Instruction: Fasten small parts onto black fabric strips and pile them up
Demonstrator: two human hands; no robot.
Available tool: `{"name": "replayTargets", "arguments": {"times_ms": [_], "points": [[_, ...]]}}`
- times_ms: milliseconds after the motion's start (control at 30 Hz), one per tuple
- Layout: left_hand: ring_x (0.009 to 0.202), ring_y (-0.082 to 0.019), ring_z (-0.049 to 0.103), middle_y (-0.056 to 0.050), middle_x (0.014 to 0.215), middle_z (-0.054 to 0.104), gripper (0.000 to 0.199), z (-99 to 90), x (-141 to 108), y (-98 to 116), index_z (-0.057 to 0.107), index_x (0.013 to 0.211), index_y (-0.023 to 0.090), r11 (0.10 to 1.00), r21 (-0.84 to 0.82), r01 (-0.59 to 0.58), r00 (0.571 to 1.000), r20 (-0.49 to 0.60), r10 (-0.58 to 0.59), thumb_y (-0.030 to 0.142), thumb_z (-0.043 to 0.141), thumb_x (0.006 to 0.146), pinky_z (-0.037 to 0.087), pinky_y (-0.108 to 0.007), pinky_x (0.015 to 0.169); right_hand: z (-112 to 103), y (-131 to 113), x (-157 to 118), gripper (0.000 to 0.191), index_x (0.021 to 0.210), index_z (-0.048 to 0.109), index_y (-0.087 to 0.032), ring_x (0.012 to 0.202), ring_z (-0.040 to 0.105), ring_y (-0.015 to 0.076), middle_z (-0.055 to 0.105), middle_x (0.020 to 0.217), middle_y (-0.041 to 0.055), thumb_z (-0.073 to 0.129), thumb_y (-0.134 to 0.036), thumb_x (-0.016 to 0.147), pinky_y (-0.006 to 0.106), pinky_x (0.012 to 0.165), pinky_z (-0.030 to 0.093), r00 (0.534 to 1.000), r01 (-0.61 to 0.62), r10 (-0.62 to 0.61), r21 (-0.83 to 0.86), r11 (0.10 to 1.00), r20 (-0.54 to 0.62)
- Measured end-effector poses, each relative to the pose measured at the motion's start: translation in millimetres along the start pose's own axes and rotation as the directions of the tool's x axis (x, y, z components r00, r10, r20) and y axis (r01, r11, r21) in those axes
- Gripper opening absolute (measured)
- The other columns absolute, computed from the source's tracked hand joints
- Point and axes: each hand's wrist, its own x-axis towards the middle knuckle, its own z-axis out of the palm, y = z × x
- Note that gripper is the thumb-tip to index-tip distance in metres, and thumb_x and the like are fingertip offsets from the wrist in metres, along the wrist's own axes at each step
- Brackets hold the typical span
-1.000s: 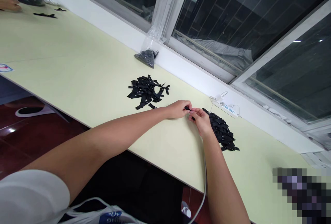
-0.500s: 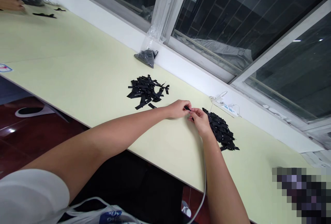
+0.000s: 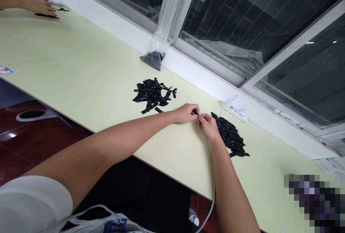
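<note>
Left hand [image 3: 185, 113] and right hand [image 3: 208, 126] meet over the worktop [image 3: 167, 150], each grip pinched closed on one small black strip [image 3: 195, 112]. Strip lies between the two grips, mostly hidden by fingers. Loose pile [image 3: 152, 93] of black strips left of the left grip; denser pile [image 3: 230, 134] just right of the right grip.

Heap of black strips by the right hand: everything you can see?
The heap is many small, flat black strips, matte and fabric-like, some showing tiny pale specks. They overlap in a low, ragged mound, loose on the pale tabletop, with the white power strip beyond it. The right hand and forearm hide part of its left side; whether they touch it is unclear.
</note>
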Motion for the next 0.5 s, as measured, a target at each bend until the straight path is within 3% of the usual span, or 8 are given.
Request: {"name": "replayTargets", "arguments": {"times_ms": [500], "points": [[0.064, -0.011, 0.048, 0.001, 0.076, 0.061, 0.012, -1.2, -0.9, 4.4, 0.062, 0.086, 0.017, 0.999, -0.026, 0.039, 0.999, 0.015, -0.038, 0.016, 0.059, 0.074, 0.036, -0.025, 0.06, -1.0, 1.0, 0.1, 0.034, 0.081, 0.063, -0.02, 0.063, 0.053, 0.0131, 0.057, 0.072, -0.0019, 0.077, -0.046, 0.063, 0.029, 0.068, 0.047, 0.999, 0.018, -0.019, 0.03, 0.999, 0.032]]}}
